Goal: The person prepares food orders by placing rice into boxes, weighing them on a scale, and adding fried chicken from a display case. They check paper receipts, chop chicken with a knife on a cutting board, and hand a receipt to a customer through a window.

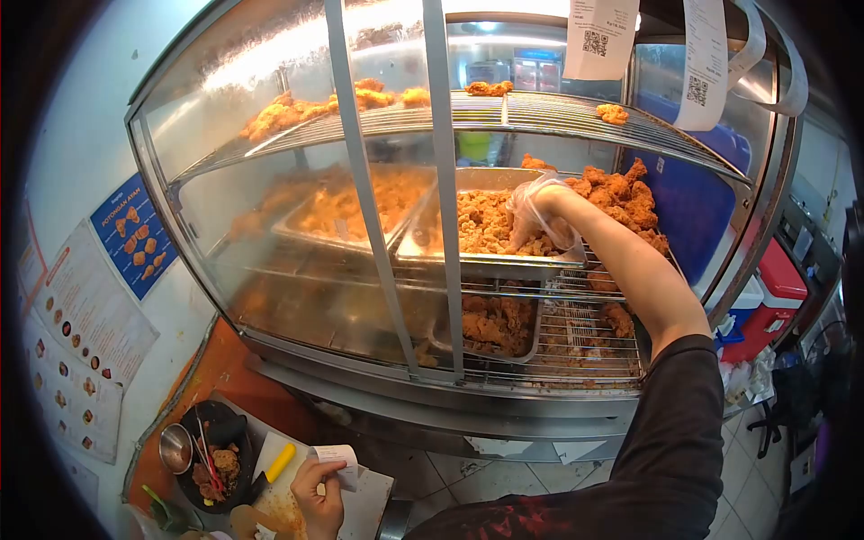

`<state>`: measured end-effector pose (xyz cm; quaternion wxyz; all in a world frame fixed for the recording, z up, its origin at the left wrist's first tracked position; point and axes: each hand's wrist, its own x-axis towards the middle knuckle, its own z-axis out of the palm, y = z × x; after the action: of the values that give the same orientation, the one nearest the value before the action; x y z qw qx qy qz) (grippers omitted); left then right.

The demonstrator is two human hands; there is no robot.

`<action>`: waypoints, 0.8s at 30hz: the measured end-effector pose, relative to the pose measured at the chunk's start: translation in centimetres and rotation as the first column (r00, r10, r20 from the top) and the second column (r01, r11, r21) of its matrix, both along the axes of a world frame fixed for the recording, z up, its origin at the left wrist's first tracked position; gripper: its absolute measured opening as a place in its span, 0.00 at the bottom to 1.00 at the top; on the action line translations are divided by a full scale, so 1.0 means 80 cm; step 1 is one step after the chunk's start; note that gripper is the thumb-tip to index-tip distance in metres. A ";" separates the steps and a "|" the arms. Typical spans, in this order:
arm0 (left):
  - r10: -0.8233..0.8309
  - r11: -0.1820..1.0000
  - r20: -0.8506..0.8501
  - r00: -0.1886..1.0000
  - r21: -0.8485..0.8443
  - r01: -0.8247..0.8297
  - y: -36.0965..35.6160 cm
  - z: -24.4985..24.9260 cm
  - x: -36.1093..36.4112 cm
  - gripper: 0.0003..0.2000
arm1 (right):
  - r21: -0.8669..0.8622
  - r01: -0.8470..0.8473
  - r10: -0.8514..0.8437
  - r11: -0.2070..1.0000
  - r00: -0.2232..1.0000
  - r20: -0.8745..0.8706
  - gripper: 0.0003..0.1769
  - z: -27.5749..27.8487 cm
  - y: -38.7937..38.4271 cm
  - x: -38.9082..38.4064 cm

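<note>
Inside the glass warming cabinet, my right hand [538, 216] wears a clear plastic glove and reaches into a metal tray [513, 262] of small fried chicken pieces [481, 222]. Its fingers point down and touch the pieces at the tray's right part; whether they grip one is hidden by the glove and the food. Low in the view, my left hand [319, 495] is bare and pinches a small white paper slip [338, 461] above a cutting board [371, 495]. A yellow-handled knife [281, 462] lies just left of that hand.
Larger fried chicken [621, 193] lies right of the tray. A wire shelf [549, 112] runs above my right hand, and receipts [601, 36] hang at the opening. A metal door frame [443, 180] stands left. A black mortar [214, 457] and steel bowl [175, 448] sit lower left.
</note>
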<state>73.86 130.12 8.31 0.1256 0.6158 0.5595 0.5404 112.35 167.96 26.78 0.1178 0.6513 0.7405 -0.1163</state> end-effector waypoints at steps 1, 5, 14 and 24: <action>0.002 1.000 0.000 1.000 0.000 -0.002 -0.001 -0.001 -0.001 0.06 | 0.023 -0.041 0.040 0.999 0.998 0.043 0.32 0.001 -0.004 -0.006; 0.014 1.000 -0.021 1.000 0.005 -0.014 -0.004 -0.004 -0.008 0.10 | 0.061 -0.183 0.183 0.981 0.983 -0.009 0.32 0.022 -0.024 0.004; 0.029 1.000 -0.028 0.999 -0.002 -0.029 -0.018 0.001 -0.013 0.11 | 0.201 -0.054 0.084 0.978 0.986 -0.141 0.18 0.039 -0.053 -0.001; 0.175 0.984 0.014 0.984 0.011 -0.176 -0.108 0.001 -0.059 0.11 | 0.116 -0.020 0.117 0.993 0.308 -0.944 0.15 -0.025 0.035 0.053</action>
<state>69.15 121.44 8.36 0.0774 0.5613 0.6075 0.5567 116.63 170.76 24.79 -0.3612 0.4314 0.6996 -0.4405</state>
